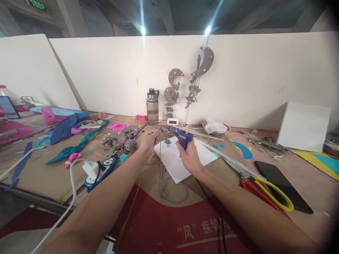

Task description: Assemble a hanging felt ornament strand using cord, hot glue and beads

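Note:
My right hand (190, 155) is wrapped round a blue glue gun (184, 136), whose nozzle points left. Just left of that nozzle, my left hand (149, 141) pinches a small grey piece (160, 130). Grey yarn (162, 183) hangs below it and lies in loops on the brown cardboard. Under the glue gun is a white sheet (174, 164) with a small grey flower shape (167, 141) on it. A pile of grey cord pieces with pink dots (119, 141) lies left of my left hand.
A bottle (152, 107) stands behind my hands. At the left are a power strip (106, 171) with a white plug and blue fabric (66, 128). Yellow-handled scissors (275, 192) and a black phone (283, 185) lie right. Grey moon ornaments (205, 63) hang on the white panel.

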`<state>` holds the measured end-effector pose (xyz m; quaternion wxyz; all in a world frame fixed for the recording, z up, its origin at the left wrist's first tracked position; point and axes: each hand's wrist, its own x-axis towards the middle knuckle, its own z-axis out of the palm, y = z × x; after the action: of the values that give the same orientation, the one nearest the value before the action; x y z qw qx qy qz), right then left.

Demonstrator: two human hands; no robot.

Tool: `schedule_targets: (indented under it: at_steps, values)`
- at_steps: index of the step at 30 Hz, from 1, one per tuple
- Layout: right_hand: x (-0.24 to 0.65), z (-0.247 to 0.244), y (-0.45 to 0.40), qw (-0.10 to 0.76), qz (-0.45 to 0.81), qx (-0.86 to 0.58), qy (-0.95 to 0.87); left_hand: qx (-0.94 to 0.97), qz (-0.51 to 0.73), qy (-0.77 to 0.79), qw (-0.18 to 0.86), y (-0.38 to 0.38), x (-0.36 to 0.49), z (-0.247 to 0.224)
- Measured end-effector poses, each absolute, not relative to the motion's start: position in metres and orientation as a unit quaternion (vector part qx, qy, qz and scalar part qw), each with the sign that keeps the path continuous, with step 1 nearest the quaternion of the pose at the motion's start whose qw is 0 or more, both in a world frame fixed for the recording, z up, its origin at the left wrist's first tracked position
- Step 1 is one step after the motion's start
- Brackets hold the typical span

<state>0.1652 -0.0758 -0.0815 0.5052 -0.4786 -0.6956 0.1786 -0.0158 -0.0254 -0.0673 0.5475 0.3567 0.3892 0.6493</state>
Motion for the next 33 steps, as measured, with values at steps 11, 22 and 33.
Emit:
schedule_targets:
  at_steps: [11,22,33]
  values:
    - [0.162,-0.072,-0.081,0.444,0.106,-0.497,-0.738,0.381,0.643,0.396,0.533,-0.032,-0.010,-0.062]
    - [0.162,-0.073,-0.080,0.424,0.098,-0.517,-0.737,0.438,0.642,0.414,0.474,-0.034,-0.005,-0.060]
    - [0.160,-0.071,-0.083,0.414,0.086,-0.525,-0.739,0.428,0.657,0.414,0.462,-0.033,-0.005,-0.060]
